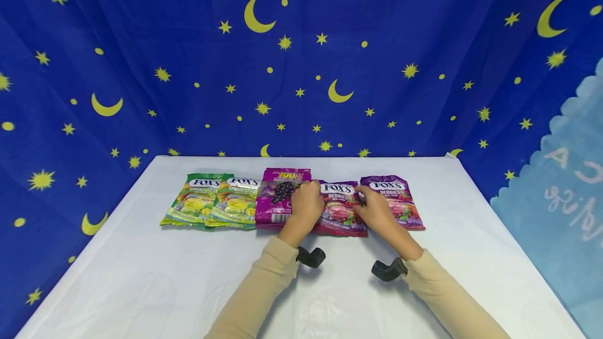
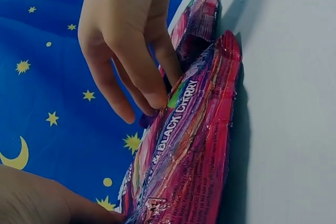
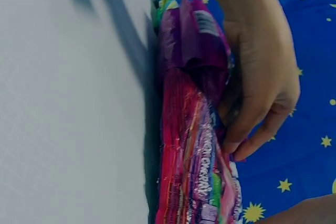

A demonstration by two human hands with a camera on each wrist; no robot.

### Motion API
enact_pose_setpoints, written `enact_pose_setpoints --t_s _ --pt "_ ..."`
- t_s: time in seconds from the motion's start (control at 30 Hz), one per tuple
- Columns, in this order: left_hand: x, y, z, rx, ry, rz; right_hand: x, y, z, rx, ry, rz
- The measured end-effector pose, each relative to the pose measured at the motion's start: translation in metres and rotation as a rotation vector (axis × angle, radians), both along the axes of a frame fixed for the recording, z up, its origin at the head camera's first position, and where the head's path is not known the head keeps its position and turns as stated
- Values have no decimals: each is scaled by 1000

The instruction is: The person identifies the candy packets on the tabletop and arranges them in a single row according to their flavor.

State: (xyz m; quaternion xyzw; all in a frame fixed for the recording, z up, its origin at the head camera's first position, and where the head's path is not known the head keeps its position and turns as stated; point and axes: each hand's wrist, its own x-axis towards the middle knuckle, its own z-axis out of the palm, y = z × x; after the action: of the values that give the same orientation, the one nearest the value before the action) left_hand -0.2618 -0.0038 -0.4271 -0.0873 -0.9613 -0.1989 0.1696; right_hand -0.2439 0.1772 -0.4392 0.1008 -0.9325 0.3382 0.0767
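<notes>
A magenta Fox's Berries candy bag (image 1: 340, 211) lies between the two hands. My left hand (image 1: 307, 204) is at its left edge, fingers bent and fingertips on the wrapper; in the right wrist view this left hand (image 3: 262, 72) shows above the bag. My right hand (image 1: 377, 209) holds the opposite edge, thumb in front; the left wrist view shows the right hand's fingers (image 2: 142, 72) bent against it. Under and beside the left hand is a purple grape candy bag (image 1: 275, 205). Right of the right hand lies another Fox's Berries bag (image 1: 395, 200), partly covered by it.
Two green-yellow Fox's candy bags (image 1: 195, 200) overlap at the left end of the row. All bags lie on a white table (image 1: 330, 297). A blue curtain (image 1: 301, 67) with moons and stars stands behind, and a light blue panel (image 1: 565, 171) hangs at right.
</notes>
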Motion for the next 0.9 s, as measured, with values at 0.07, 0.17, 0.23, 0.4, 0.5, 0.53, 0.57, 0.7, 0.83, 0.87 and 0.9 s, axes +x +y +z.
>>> enact_pose_setpoints --t_s 0.07,0.17,0.23,0.4,0.5,0.53,0.57,0.7,0.83,0.87,0.9 --pt "1 0 1 3 7 -13 3 5 2 -62 -6 17" --pt "3 1 5 21 26 -34 6 17 9 -141 -1 6" --pt "5 3 9 85 8 -74 7 28 15 -168 16 -24" --pt "11 18 20 427 -212 -285 10 58 24 -144 40 -113" --pt "13 31 21 562 -370 -370 11 74 25 -100 12 -156" --pt "13 35 21 576 -413 -379 11 78 24 -88 -4 -166" --pt "13 40 20 579 -449 -381 11 83 24 -80 -23 -176" --pt "10 56 10 592 -558 -343 9 99 20 -47 -107 -206" --pt "5 69 3 722 -655 -271 5 115 18 -54 -247 -217" --pt "4 72 1 773 -677 -248 4 118 17 -64 -289 -218" --pt "3 74 1 823 -694 -224 3 120 16 -76 -324 -218"
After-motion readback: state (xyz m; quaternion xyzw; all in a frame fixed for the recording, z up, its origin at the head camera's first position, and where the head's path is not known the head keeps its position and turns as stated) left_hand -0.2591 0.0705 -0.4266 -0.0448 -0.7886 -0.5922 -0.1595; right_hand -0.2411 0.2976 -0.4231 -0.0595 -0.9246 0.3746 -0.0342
